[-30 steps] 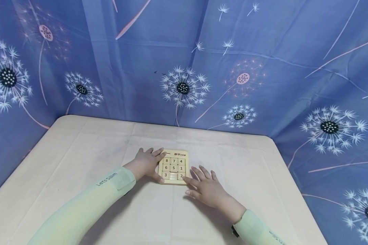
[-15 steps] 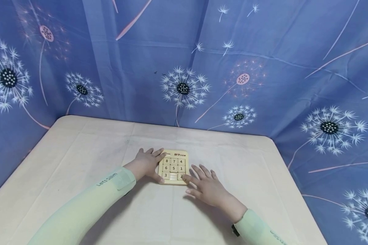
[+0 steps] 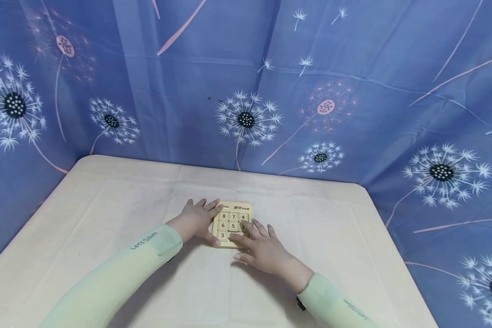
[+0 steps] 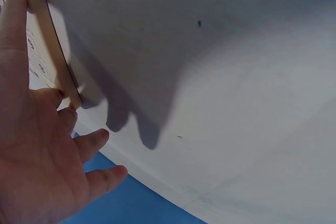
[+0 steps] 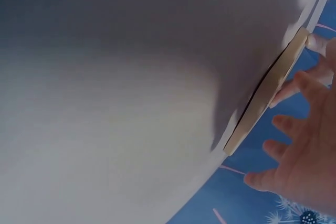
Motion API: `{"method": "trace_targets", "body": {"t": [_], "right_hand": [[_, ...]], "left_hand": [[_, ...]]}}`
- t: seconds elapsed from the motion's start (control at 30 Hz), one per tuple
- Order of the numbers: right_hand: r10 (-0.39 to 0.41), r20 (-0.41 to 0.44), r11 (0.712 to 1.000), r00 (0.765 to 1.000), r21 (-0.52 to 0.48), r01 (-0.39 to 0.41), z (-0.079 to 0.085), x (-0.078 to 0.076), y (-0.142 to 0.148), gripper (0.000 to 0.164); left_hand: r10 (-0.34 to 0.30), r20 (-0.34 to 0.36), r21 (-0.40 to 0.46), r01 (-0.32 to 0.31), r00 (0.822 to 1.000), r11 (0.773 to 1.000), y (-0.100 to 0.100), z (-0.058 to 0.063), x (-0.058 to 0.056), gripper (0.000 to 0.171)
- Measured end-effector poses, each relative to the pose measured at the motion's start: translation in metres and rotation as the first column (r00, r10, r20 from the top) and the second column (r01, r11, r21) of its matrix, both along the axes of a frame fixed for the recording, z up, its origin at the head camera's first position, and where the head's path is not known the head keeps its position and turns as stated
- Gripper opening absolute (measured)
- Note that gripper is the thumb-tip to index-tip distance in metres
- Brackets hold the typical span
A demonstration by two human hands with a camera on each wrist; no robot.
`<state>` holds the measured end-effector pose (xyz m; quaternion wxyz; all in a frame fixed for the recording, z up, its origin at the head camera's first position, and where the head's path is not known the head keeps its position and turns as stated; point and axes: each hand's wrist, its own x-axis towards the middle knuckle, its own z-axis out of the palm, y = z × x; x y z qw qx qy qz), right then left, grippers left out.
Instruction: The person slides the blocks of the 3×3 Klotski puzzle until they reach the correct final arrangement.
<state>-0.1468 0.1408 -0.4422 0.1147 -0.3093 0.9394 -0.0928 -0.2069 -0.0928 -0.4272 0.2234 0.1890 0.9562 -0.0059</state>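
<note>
A pale yellow number sliding puzzle [image 3: 231,204] lies flat on the table. My left hand [image 3: 194,221] braces its left side, thumb on the near left corner and index finger on the far left corner, the other fingers spread. In the left wrist view, the left thumb [image 4: 13,24] presses the puzzle's frame [image 4: 55,45]. My right hand [image 3: 266,253] reaches over the lower right, its index fingertip [image 3: 232,236] on the bottom row's middle slot. Tile 3 [image 3: 222,235] shows beside it; tile 2 is hidden under the fingers, and tile 1 is partly covered.
A cream cloth covers the table [image 3: 119,200]. Behind and on both sides hangs a blue curtain [image 3: 176,114] with dandelion prints. Pale green sleeves [image 3: 119,264] cover both forearms. In the right wrist view, the puzzle [image 5: 268,90] appears edge-on beside the right hand [image 5: 307,153].
My right hand has moved left across the puzzle, its index fingertip going from the lower right tile 2 to the bottom middle slot. The left hand keeps its place.
</note>
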Motion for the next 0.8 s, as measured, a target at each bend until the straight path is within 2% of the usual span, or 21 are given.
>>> {"method": "trace_targets", "body": {"t": [0.4,0.8], "right_hand": [[0.058,-0.019,0.998,0.998,0.036,-0.057,-0.0029,-0.003,-0.0092,0.058],[0.012,-0.017,1.0,1.0,0.026,-0.012,-0.005,-0.0011,-0.0017,0.055]], "left_hand": [[-0.011,-0.014,-0.001,0.011,1.0,1.0,-0.0015,0.0001,0.0014,0.117],[-0.014,-0.023,-0.004,0.014,1.0,1.0,-0.0011,0.0001,0.0016,0.116]]}}
